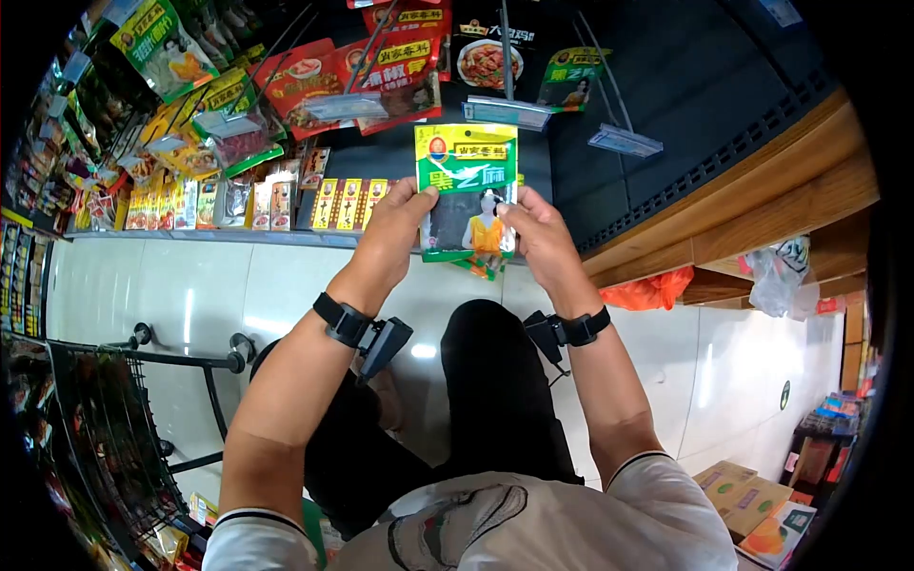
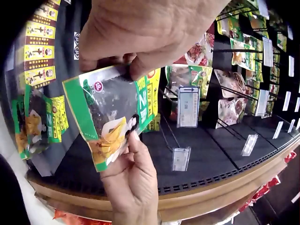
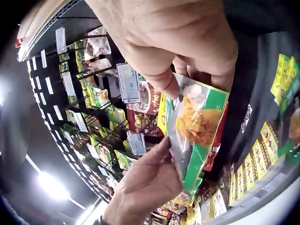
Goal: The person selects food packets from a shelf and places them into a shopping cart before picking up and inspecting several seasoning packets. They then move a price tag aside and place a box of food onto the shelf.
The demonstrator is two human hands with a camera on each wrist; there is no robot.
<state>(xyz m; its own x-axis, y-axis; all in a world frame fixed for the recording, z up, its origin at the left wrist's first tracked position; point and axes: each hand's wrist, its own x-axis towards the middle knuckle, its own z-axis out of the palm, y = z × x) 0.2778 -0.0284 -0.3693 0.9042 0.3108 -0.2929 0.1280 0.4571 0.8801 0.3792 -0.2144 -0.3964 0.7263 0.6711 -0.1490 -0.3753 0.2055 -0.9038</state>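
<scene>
Both hands hold a green and yellow packet of black sesame (image 1: 455, 222) upright in front of the shelf. My left hand (image 1: 387, 228) pinches its left edge, thumb on the front face. On the opposite edge my right hand (image 1: 545, 238) grips it the same way, thumb over the printed figure in orange. The left wrist view shows the packet (image 2: 110, 112) tilted, its dark contents visible through a clear window. Behind its lower edge in the head view, part of another green packet (image 1: 481, 267) peeks out.
Red seasoning packets (image 1: 405, 90) and a black packet (image 1: 489, 62) hang on hooks with price tags (image 1: 624, 141) behind. Small yellow boxes (image 1: 347, 204) line the lower shelf. A wooden shelf edge (image 1: 743, 200) runs along the right, and a black wire rack (image 1: 105, 428) stands at left.
</scene>
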